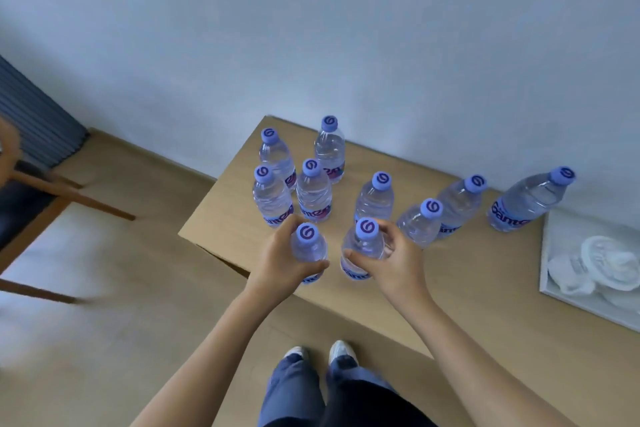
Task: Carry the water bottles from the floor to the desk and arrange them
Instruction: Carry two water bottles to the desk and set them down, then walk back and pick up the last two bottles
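Both hands grip upright bottles at the near-left edge of the surface (433,288): left hand (280,263) around one bottle (309,246), right hand (398,262) around another (363,246), with eight standing bottles just beyond them

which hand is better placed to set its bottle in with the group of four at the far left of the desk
Left. The left hand grips its bottle just in front of that group of four. The right hand holds its bottle further right, nearer the other bottles, and would probably have to cross over.
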The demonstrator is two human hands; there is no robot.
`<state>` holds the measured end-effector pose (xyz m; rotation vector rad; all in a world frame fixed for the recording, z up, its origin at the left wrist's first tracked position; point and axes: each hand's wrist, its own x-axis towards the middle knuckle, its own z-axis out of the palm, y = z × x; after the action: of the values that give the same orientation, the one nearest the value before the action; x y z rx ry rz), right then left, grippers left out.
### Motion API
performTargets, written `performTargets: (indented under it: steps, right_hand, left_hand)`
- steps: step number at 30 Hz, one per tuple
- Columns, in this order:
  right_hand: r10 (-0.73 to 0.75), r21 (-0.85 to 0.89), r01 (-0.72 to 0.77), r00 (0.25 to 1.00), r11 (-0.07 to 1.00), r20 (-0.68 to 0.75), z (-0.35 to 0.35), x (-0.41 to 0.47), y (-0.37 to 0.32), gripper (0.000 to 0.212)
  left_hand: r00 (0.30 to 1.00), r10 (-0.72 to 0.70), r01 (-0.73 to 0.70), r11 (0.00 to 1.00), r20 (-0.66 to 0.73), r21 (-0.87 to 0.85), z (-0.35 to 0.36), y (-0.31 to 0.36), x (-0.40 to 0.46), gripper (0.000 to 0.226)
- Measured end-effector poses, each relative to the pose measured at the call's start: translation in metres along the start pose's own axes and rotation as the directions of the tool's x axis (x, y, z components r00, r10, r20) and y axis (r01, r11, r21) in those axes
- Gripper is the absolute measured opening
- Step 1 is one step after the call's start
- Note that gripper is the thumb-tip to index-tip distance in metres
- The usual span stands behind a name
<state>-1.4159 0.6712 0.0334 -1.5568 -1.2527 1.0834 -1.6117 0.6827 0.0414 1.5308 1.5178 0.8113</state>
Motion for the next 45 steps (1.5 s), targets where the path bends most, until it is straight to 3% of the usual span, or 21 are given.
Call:
performTargets:
  steps: [11,21,25,31,34,38,45]
  right_hand:
    - [0.126,-0.031,-0.133,0.975,0.991,-0.185,0.006,0.006,0.021,0.054]
    - [0.118,-0.084,-0.135,0.977,0.987,-0.177,0.009,-0.001,0.015,0.054]
    - [0.133,-0.075,-0.145,0.980,0.987,-0.146,0.010,-0.008,0.009,0.066]
    - [0.134,-0.061,-0.154,0.960,0.986,-0.247,0.007,-0.030,-0.003,0.077]
    - [0.113,-0.055,-0.138,0.939,0.989,-0.325,0.004,-0.047,-0.009,0.073]
    - [0.173,-0.006,-0.190,0.905,0.982,-0.389,0.001,-0.081,-0.013,0.066]
    - [0.329,0.176,-0.278,0.767,0.944,-0.551,-0.023,-0.167,-0.003,0.050]
  left_hand:
    - [0.995,-0.005,0.010,0.999,0.100,-0.051,0.019,-0.017,0.044,0.043]
    - [0.980,0.081,-0.080,0.997,0.182,-0.015,0.009,-0.023,0.045,0.054]
    - [0.970,0.074,-0.077,0.997,0.233,0.004,0.006,-0.017,0.045,0.067]
    - [0.952,0.169,-0.186,0.981,0.255,0.045,-0.014,0.005,0.038,0.075]
    - [0.907,0.308,-0.347,0.933,0.287,0.096,-0.024,0.024,0.029,0.065]
    - [0.764,0.496,-0.584,0.804,0.413,0.114,-0.021,0.052,0.016,0.056]
    - [0.586,0.504,-0.658,0.753,0.635,0.009,0.028,0.080,-0.031,0.053]
